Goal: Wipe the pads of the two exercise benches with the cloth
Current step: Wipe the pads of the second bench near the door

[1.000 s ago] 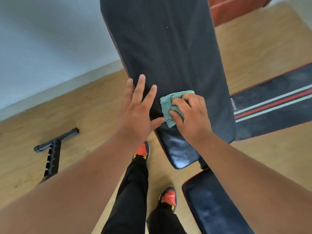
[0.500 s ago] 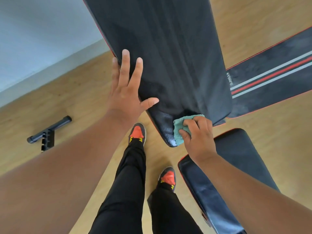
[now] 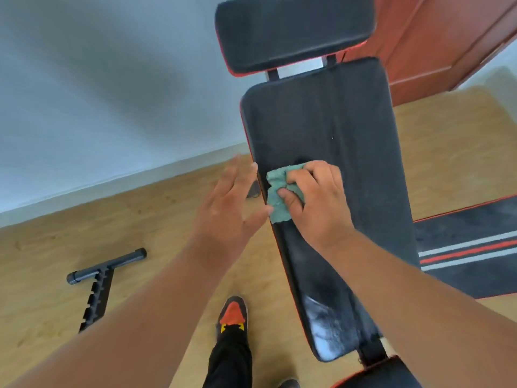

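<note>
Wood floor with pale wall upper left, head view only. Right hand grips the green cloth, fingers curled round it, pressed on the long black bench pad near its left edge, frame centre. Left hand flat, fingers straight and blurred, beside that edge; contact with pad unclear. Head pad at top. Second bench pad, striped, cut off right. Black T-shaped bar lower left.
</note>
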